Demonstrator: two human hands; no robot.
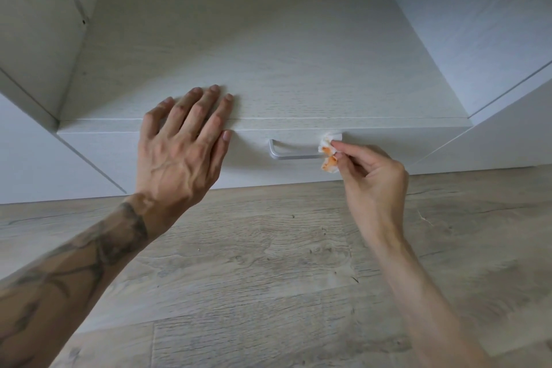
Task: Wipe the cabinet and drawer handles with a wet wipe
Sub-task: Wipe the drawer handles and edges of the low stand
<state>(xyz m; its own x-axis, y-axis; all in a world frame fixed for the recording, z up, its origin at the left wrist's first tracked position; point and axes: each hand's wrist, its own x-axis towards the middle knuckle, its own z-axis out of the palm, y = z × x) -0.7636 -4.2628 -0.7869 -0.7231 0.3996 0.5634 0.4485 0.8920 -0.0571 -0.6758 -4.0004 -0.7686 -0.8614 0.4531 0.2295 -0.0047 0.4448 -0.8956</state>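
Pale wood-grain cabinetry is seen from above, with a grey plank floor (268,263) below it. A crumpled white wet wipe (328,155), marked with orange stains, is held against the right end of a silver bar handle (294,155), where the bar turns in towards the drawer front (388,146). The handle is mounted just under the top edge of the drawer front, roughly midway along its width; its left end and its long lower bar are left uncovered. The wipe is pinched between the thumb and forefinger of the right hand (373,182), whose other fingers are curled in towards the palm; part of the wipe hangs below the fingertips. The left hand (182,152) is laid flat with its fingers spread over the front edge of the cabinet top (268,54), well to the left of the handle: the fingers are pressed on the top surface and the thumb is stretched along the upper edge of the drawer front, apart from the handle's left end. A tattooed forearm (74,272) is seen behind that hand, reaching in from the lower left corner. White side panels (493,39) are seen on both sides of the cabinet top.
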